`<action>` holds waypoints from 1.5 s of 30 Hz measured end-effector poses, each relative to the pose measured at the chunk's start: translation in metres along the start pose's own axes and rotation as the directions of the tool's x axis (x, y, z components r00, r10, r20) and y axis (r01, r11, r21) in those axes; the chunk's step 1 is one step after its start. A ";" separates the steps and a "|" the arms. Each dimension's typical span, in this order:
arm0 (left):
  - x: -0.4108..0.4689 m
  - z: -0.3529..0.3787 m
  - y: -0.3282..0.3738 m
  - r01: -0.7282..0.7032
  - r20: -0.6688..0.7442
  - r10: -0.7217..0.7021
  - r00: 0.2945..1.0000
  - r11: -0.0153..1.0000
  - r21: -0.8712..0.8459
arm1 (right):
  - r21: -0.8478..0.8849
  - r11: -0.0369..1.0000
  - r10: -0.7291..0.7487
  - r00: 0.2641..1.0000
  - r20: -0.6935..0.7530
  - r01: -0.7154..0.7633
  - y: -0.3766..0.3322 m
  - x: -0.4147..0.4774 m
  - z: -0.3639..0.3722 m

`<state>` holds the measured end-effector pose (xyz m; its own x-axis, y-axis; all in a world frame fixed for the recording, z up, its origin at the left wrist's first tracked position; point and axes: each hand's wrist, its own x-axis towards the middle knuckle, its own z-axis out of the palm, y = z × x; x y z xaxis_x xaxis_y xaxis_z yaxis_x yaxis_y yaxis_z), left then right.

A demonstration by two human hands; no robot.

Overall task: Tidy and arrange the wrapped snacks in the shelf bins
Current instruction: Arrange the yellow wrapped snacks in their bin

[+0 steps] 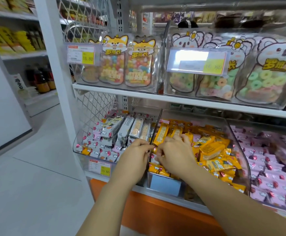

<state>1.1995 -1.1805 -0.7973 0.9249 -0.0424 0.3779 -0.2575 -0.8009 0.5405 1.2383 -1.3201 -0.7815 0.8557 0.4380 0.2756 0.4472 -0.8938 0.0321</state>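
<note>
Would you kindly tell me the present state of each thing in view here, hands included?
left hand, fingers curled at the clear divider; grip unclear.
right hand, fingers curled among the yellow snacks; grip unclear.
yellow snacks, heaped loosely in the middle bin.
grey-white snacks, partly rowed upright, rest loose.
pink snacks, lying flat.
candy pouches, standing upright on the shelf above.

Orange-yellow wrapped snacks [212, 150], white wrappers [103, 143] printed with red balloons and pink wrappers [274, 167] flecked red and white; above them clear pouches [266, 82] of pastel green, orange and pink rings, yellow price tags [88, 57], an orange shelf base [156, 210]
</note>
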 end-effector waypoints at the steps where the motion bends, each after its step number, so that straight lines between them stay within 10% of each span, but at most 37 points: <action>1: -0.001 -0.001 0.001 -0.006 0.006 0.006 1.000 1.000 -0.002 | 0.053 0.999 0.010 1.000 -0.026 -0.008 0.000 0.001 -0.002; 13: -0.009 -0.031 -0.032 0.250 -0.223 -0.256 0.941 0.967 -0.056 | 0.766 0.609 0.258 0.862 -0.436 0.206 -0.020 -0.016 -0.050; 17: -0.008 -0.033 -0.034 0.244 -0.231 -0.259 0.938 0.965 -0.091 | 0.657 0.679 0.124 0.832 -0.541 0.327 -0.031 -0.011 -0.046; 23: -0.002 -0.030 -0.039 0.228 -0.212 -0.254 0.944 0.963 -0.142 | 0.555 0.817 -0.009 0.964 -0.265 0.160 -0.029 0.006 -0.017; 35: 0.004 -0.032 -0.048 0.149 -0.174 -0.174 0.969 0.978 -0.148 | 0.404 0.911 -0.058 0.996 -0.074 0.083 -0.024 0.025 -0.008; 38: 0.004 -0.038 -0.048 0.195 -0.207 -0.230 0.951 0.965 -0.177 | 0.346 0.921 -0.106 0.969 -0.222 0.180 -0.029 0.016 -0.012; 45: -0.012 -0.056 -0.059 0.454 -0.267 -0.448 0.853 0.890 -0.044 | 0.213 0.933 -0.280 0.957 -0.071 0.289 -0.054 0.020 -0.001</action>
<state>1.1878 -1.0992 -0.7921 0.8298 0.4823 0.2808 0.1782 -0.7058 0.6856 1.2305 -1.2632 -0.7768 0.6754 0.6628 0.3234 0.7201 -0.6873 -0.0952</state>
